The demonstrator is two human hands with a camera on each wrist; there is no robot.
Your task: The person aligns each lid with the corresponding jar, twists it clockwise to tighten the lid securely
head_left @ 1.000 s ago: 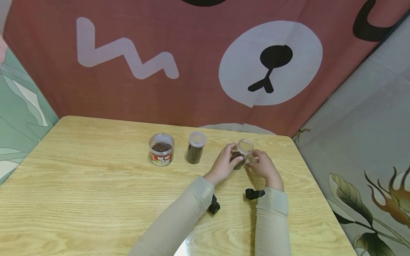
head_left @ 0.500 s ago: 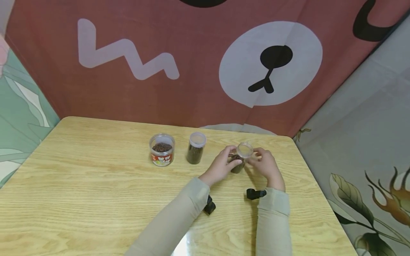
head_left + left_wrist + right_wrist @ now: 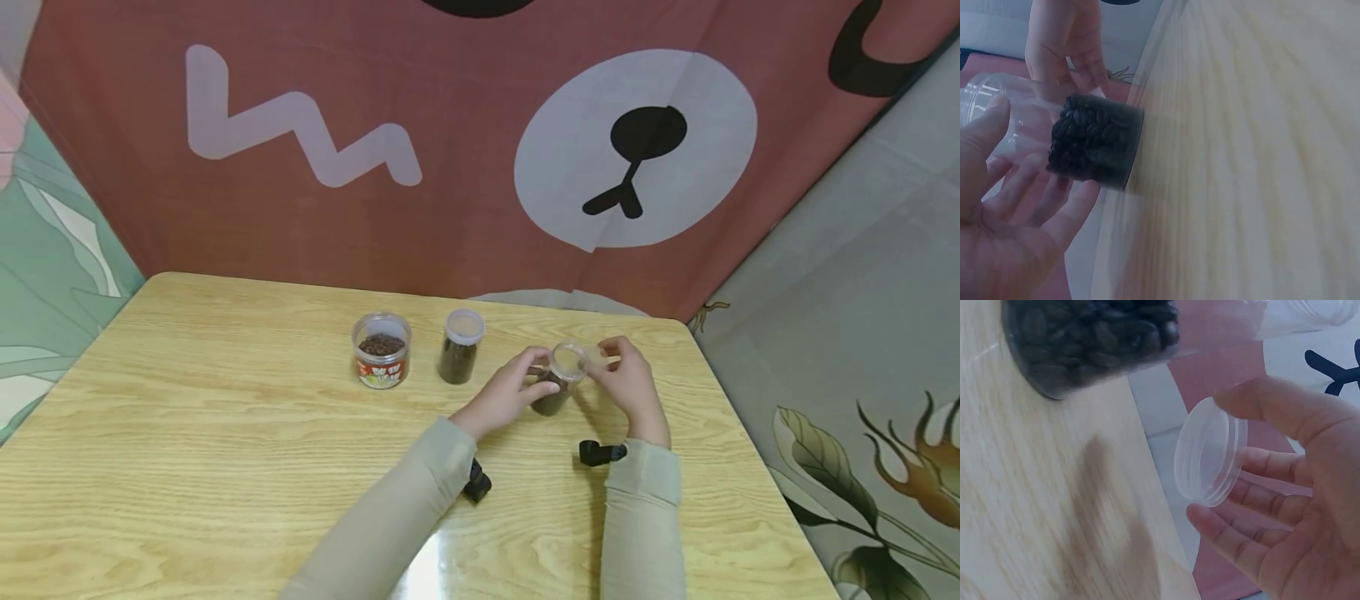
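a: where's the open jar of dark beans (image 3: 552, 400)?
b: just to the right of the capped jar (image 3: 457, 360), on the near side. the left hand (image 3: 507, 393) has it, partly closed round the clear wall, thumb on one side and fingers on the other.
a: standing on the table (image 3: 247, 450)?
b: can't tell whether its base touches the wood. the beans fill only the lower part.
a: and the right hand (image 3: 630, 388)?
b: farther right of the capped jar, half open, pinching a clear screw lid (image 3: 1210, 455) by its edge between thumb and fingers. the lid is apart from the bean jar's mouth.
a: anything left of the capped jar?
b: yes, near it, a clear tub with a red label (image 3: 381, 368), upright, small brown pieces inside. behind the capped jar hangs a reddish printed cloth (image 3: 337, 237).
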